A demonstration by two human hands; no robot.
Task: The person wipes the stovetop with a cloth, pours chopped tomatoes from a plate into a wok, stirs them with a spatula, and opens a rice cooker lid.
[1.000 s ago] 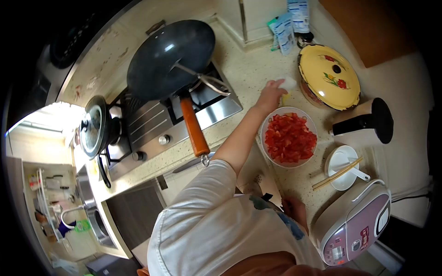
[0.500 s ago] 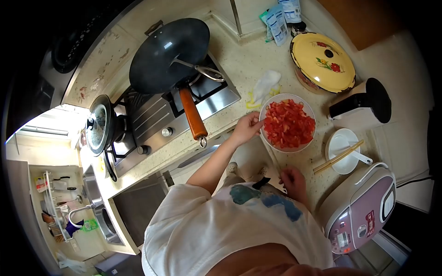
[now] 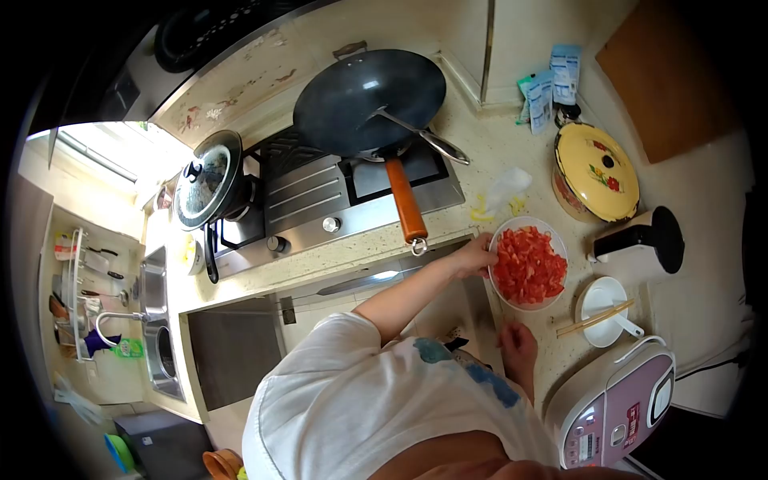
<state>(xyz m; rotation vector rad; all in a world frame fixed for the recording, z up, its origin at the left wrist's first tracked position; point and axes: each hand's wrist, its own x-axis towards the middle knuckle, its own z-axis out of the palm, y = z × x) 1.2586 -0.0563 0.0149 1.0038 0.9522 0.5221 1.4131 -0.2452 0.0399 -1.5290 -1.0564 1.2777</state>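
Note:
A pale round basket or bowl full of chopped red tomatoes is near the counter's front edge. My left hand grips its left rim, thumb and fingers closed there; the fingertips are partly hidden. Just below it, at the counter edge, my right hand hangs with its fingers curled and nothing visible in them. To the right of the tomatoes sits a white bowl with a handle, a pair of chopsticks lying across it.
A wok with a metal spatula stands on the stove, its wooden handle jutting forward. A lidded pan is left. Along the right are a yellow-lidded pot, a black-and-white container and a rice cooker.
The camera view has turned, so the stove and counter things appear farther right and lower. My left hand keeps its hold on the tomato bowl's rim; my right hand stays by the counter edge.

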